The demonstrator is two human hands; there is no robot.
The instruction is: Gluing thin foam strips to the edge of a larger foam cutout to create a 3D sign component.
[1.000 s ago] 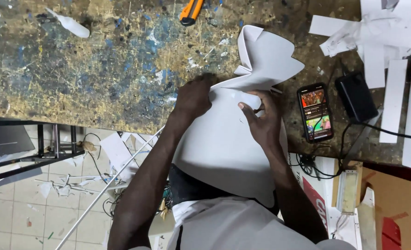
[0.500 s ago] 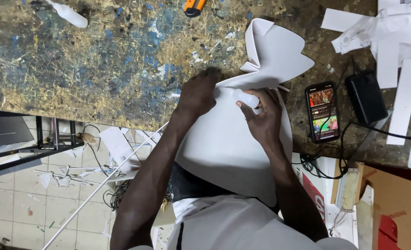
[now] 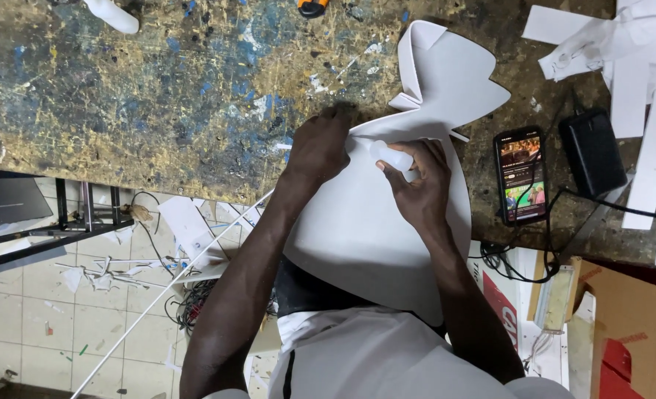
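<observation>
The left hand (image 3: 319,148) presses flat, fingers together, on a white foam sheet (image 3: 372,229) lying over the paint-stained worktop (image 3: 158,89) edge. The right hand (image 3: 420,185) pinches a small white bottle (image 3: 391,157) at the seam; the upper flaps look already folded, the lower sheet unshaped.

- One view only — the head camera, worn above the workbench (image 3: 158,96), facing straight down.
- It sits close: forearms enter from 6 o'clock, hands at centre.
- Bench fills 12 o'clock — tiled floor (image 3: 32,325) shows at 8 o'clock.
</observation>
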